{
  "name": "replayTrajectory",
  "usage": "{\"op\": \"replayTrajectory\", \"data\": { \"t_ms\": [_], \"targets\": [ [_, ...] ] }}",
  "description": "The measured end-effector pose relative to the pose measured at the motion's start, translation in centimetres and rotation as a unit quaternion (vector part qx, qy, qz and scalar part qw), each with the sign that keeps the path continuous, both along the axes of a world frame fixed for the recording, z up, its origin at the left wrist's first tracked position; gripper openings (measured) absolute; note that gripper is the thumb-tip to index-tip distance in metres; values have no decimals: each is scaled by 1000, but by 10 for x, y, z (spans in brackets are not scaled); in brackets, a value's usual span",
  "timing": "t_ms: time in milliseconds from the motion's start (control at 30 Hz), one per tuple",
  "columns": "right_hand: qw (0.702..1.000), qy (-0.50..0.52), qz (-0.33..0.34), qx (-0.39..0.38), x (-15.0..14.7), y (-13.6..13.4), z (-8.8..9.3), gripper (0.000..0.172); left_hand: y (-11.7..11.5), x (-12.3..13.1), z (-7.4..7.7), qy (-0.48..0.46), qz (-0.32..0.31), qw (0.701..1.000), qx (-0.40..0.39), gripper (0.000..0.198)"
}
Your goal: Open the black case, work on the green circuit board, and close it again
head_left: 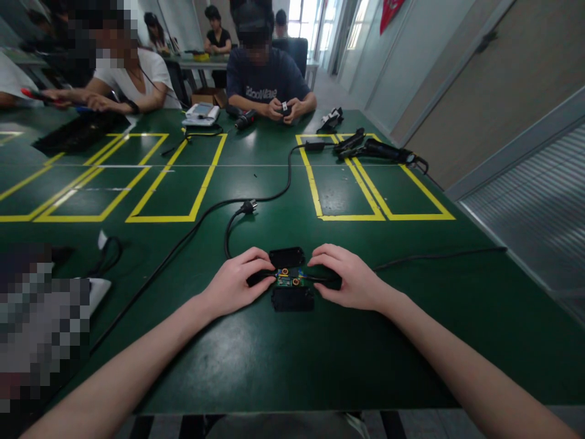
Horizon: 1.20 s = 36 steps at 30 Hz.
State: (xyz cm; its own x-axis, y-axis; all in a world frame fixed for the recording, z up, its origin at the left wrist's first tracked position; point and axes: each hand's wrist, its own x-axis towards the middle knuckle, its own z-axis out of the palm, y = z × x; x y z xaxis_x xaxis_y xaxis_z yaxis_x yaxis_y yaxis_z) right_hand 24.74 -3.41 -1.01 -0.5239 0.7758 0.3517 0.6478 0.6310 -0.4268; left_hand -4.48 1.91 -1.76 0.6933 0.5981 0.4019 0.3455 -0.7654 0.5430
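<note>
Circuit board [286,282], small and green with two copper-coloured rings, lies on the green table [292,360] midway between the person's hands, with wires running out toward each of them. The left hand [240,277] curves around a black cord end [256,278], thumb and forefinger reaching the board's near side; whether they pinch the cord or only surround it, one cannot tell. The right hand [351,280] arches around another black cord end [331,281], its thumb and fingertips apart; how firmly it holds the cord is also unclear. Just beyond the board, between the hands, lies one black case half [286,256]; the other case half [292,299] lies just nearer the person. Beyond the left hand rests a plug [249,207], its cord curving back toward that hand. A black cable [439,256] stretches away to the right of the right hand. Well beyond both hands, a person in a dark shirt [265,76] holds a small object [286,108].
</note>
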Motion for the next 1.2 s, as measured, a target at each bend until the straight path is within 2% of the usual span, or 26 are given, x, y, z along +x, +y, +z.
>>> {"op": "replayTrajectory", "data": {
  "t_ms": [100, 233, 367, 433, 567, 633, 967, 1200],
  "targets": [
    [1000, -14, 2, -2, 6, 4, -1, 4, 1, -1, 1, 0, 3, 1000, -8, 12],
    [1000, 4, -10, -21, 5, 5, -3, 9, 0, -1, 5, 9, 26, 1000, -15, 21],
    [998, 14, -27, -54, 1, 2, -2, 16, -2, 0, 7, 49, 23, 998, -10, 52],
    [997, 5, -39, -62, -2, 0, -3, 25, -3, 0, 7, 68, 17, 997, 6, 57],
    [997, -31, -44, -49, -7, -2, -5, 63, -3, 1, 6, 82, 12, 996, 15, 55],
    [997, -44, -43, -38, -8, -2, -6, 68, -3, 1, 6, 84, 9, 996, 16, 53],
    [998, -23, -62, -20, -9, 0, -8, 44, -4, 3, 7, 81, 13, 997, 13, 37],
    [998, -3, -64, -24, -8, 1, -7, 39, -3, 3, 8, 68, 10, 998, 6, 35]
  ]
}}
